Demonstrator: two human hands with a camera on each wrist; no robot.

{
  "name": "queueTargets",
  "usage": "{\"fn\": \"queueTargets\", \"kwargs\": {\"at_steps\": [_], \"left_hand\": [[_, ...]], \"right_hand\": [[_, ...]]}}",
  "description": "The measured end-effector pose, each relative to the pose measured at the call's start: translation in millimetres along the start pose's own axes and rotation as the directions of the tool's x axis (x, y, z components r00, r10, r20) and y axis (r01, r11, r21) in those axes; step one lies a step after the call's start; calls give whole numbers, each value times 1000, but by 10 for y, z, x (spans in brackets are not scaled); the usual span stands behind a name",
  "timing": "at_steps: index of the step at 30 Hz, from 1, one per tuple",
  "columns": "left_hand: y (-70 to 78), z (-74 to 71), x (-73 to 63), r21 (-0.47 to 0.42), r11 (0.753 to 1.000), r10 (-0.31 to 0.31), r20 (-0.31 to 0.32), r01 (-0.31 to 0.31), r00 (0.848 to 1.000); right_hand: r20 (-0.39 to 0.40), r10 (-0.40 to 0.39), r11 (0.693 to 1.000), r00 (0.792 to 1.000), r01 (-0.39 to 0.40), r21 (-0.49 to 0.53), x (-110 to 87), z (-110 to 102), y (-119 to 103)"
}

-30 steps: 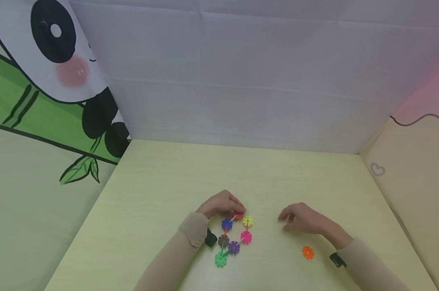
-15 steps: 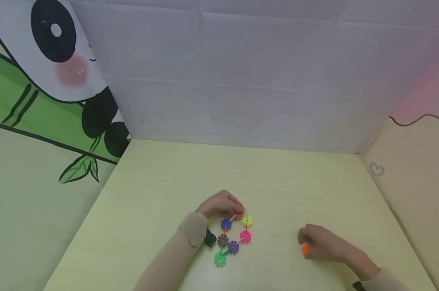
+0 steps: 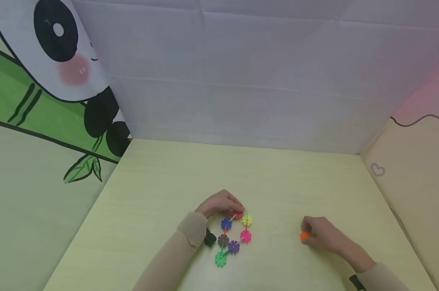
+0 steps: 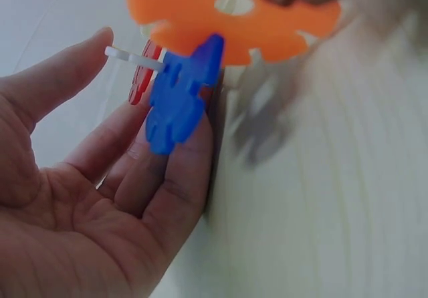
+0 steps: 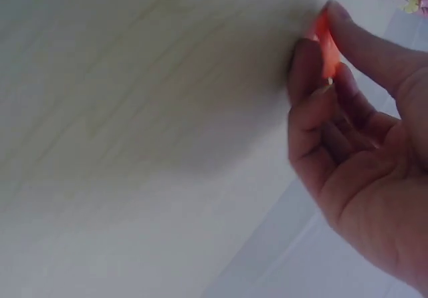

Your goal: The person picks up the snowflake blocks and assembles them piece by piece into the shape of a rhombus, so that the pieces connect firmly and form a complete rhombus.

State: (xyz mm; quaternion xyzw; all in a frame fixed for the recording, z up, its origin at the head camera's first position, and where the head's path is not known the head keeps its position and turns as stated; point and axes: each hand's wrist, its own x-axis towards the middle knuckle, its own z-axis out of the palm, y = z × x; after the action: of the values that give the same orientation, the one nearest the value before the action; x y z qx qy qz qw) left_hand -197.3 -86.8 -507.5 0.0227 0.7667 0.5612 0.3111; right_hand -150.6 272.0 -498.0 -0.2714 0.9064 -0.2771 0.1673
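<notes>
Near the middle of the table, my left hand (image 3: 221, 203) holds the red snowflake disc (image 3: 237, 214) at the far end of a loop of slotted discs. The loop includes blue (image 3: 226, 224), yellow (image 3: 246, 220), pink (image 3: 245, 236), purple (image 3: 233, 247), green (image 3: 220, 259) and brown (image 3: 223, 241) discs, joined by others seen edge-on. In the left wrist view, a linking orange disc (image 4: 194, 17) looms close, with the blue disc before my fingers. To the right, my right hand (image 3: 321, 232) pinches a loose orange snowflake disc (image 3: 304, 235) between thumb and fingers.
The pale wooden table (image 3: 161, 173) ends at a white back wall (image 3: 234, 109). Printed side panels stand left and right, the left one with a panda (image 3: 70, 81). A black wrist camera (image 3: 210, 237) sits beside the loop.
My right hand has moved right and toward me, then taken hold of the orange disc and shifted it slightly away from me. My left hand and the loop have stayed put.
</notes>
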Motion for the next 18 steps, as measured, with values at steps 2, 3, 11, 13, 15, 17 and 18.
{"fn": "queueTargets", "kwargs": {"at_steps": [2, 3, 11, 13, 15, 17, 18], "left_hand": [[1, -9, -18, -4, 1000, -4, 0, 4, 1000], [1, -14, -26, -5, 1000, -5, 0, 5, 1000], [-8, 1, -19, -8, 1000, -3, -6, 3, 1000], [-14, 1, -14, -9, 1000, -3, -7, 3, 1000], [-17, 1, -13, -9, 1000, -2, -9, 2, 1000], [-20, 1, -11, -10, 1000, 0, -9, 0, 1000], [-23, 0, -10, -9, 1000, 2, -9, -2, 1000]], "right_hand": [[-16, 10, 999, 1000, -10, 53, 77, -3, 15], [-28, 9, 997, 1000, -7, 75, 120, -3, 27], [-105, 25, 962, 994, 5, 274, 531, -27, 59], [-108, 39, 939, 993, 0, 345, 633, -29, 9], [-103, 48, 919, 994, -3, 395, 731, -23, -45], [-100, 40, 908, 994, 6, 419, 818, -16, -107], [-96, 37, 903, 995, 7, 429, 860, -8, -137]]}}
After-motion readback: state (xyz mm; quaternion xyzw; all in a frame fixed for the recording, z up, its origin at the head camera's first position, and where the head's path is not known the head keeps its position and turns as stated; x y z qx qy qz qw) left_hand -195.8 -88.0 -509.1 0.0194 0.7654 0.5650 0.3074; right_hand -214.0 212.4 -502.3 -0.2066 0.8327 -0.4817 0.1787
